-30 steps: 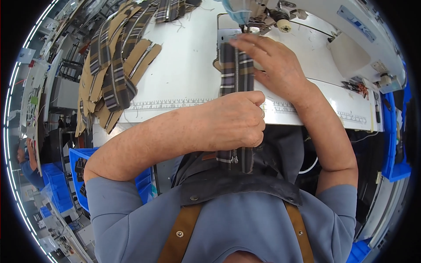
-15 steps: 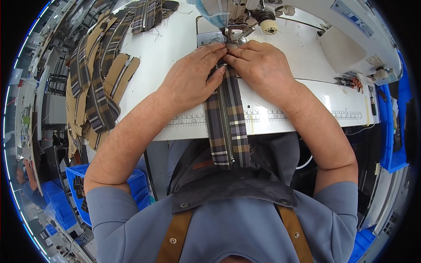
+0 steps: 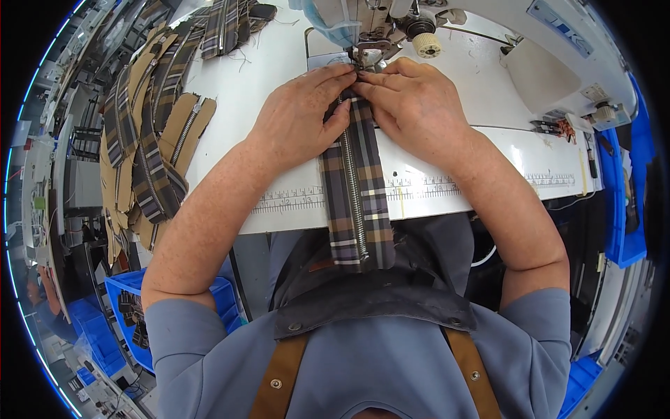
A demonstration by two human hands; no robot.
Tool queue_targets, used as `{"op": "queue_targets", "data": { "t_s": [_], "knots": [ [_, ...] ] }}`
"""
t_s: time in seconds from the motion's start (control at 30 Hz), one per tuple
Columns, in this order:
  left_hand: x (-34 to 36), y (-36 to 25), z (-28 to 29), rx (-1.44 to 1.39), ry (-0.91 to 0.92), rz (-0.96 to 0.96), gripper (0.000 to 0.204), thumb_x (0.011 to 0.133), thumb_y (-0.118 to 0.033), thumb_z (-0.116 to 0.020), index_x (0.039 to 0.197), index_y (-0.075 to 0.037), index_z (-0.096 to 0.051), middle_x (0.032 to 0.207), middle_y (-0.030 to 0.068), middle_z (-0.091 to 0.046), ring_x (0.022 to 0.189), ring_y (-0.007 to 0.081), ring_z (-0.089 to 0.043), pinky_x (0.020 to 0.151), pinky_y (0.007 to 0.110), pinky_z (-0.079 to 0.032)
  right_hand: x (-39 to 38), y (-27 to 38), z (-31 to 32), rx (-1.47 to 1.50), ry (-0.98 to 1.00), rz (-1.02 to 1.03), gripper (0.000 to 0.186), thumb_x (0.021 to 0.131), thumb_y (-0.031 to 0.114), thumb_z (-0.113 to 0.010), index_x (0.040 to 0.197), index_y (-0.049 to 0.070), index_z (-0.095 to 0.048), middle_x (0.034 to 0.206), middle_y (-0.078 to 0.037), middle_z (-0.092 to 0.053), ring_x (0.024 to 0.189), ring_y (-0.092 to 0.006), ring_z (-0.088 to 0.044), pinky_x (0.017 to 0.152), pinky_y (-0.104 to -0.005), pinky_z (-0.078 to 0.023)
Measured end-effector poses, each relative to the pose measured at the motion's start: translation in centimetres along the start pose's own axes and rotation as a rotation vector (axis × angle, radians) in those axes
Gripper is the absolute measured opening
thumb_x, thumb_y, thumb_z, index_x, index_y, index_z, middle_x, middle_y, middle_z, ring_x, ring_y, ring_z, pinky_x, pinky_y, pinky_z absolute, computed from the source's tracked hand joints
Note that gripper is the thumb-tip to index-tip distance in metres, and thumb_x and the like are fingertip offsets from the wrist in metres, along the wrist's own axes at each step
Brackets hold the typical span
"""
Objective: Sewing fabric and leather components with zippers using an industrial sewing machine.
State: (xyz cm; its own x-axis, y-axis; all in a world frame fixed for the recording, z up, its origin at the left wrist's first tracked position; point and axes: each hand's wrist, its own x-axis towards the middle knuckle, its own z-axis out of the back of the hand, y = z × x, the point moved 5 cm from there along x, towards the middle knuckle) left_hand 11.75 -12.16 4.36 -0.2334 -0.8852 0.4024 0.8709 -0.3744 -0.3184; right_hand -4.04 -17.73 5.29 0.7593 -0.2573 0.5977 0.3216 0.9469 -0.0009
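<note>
Presently I find the plaid zipper strip (image 3: 354,188) at frame centre — upper end at the left hand (image 3: 296,115) and right hand (image 3: 422,112), lower end past the table (image 3: 237,105) edge. Left fingers lie together, thumb apart; right fingers are bent, tips bunched. Whether either pinches cloth, I cannot tell. Sewing machine (image 3: 604,70): upper right.

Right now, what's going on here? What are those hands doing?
A person sits or stands at a sewing machine. Their left hand and right hand are at the far end of a plaid strip with a zipper along it, close to the needle area. The strip's near end hangs past the edge of the white table. More zippered strips lie piled on the left. Whether it's stitching, I can't tell.
</note>
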Motion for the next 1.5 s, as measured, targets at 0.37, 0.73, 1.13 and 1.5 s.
{"op": "queue_targets", "data": {
  "t_s": [0.37, 0.73, 1.13, 1.5],
  "knots": [
    [-0.4, -0.3, -0.3, 0.077, 0.025, -0.051, 0.056, 0.097, -0.040, -0.067, 0.138, -0.001, -0.063, 0.143, 0.0153, -0.062, 0.135, 0.0300, -0.058, 0.118, 0.044, -0.043, -0.3, -0.6, 0.5, 0.062, 0.034, -0.034, 0.032, 0.082, 0.027, -0.076, 0.105, 0.005, -0.077, 0.102, -0.005, -0.075, 0.098, -0.0224, -0.067, 0.082, -0.0396, -0.056],
    [-0.3, -0.7, 0.2, -0.060, 0.020, 0.015, 0.050, 0.097, -0.034, -0.072, 0.132, 0.002, -0.066, 0.139, 0.0221, -0.064, 0.130, 0.0374, -0.063, 0.110, 0.043, -0.050, -0.3, -0.4, 0.7, 0.045, 0.034, -0.044, 0.036, 0.081, 0.030, -0.076, 0.106, 0.003, -0.077, 0.105, -0.005, -0.075, 0.099, -0.0221, -0.067, 0.082, -0.0381, -0.055],
    [-0.2, -0.4, 0.3, -0.108, -0.003, 0.038, 0.053, 0.094, -0.035, -0.077, 0.129, 0.003, -0.067, 0.136, 0.0230, -0.066, 0.126, 0.0369, -0.066, 0.104, 0.042, -0.054, -0.3, -0.4, 0.5, 0.031, 0.029, -0.039, 0.037, 0.082, 0.030, -0.076, 0.107, 0.003, -0.077, 0.104, -0.006, -0.074, 0.101, -0.0225, -0.067, 0.084, -0.0388, -0.055],
    [0.2, 0.2, 0.8, -0.131, -0.119, 0.078, 0.050, 0.087, -0.026, -0.084, 0.123, 0.003, -0.063, 0.130, 0.0199, -0.061, 0.119, 0.0324, -0.066, 0.098, 0.039, -0.056, -0.3, -0.4, 0.3, -0.003, 0.052, -0.070, 0.039, 0.085, 0.030, -0.072, 0.111, 0.003, -0.077, 0.103, -0.007, -0.072, 0.101, -0.0223, -0.065, 0.083, -0.0390, -0.053]
  ]
}}
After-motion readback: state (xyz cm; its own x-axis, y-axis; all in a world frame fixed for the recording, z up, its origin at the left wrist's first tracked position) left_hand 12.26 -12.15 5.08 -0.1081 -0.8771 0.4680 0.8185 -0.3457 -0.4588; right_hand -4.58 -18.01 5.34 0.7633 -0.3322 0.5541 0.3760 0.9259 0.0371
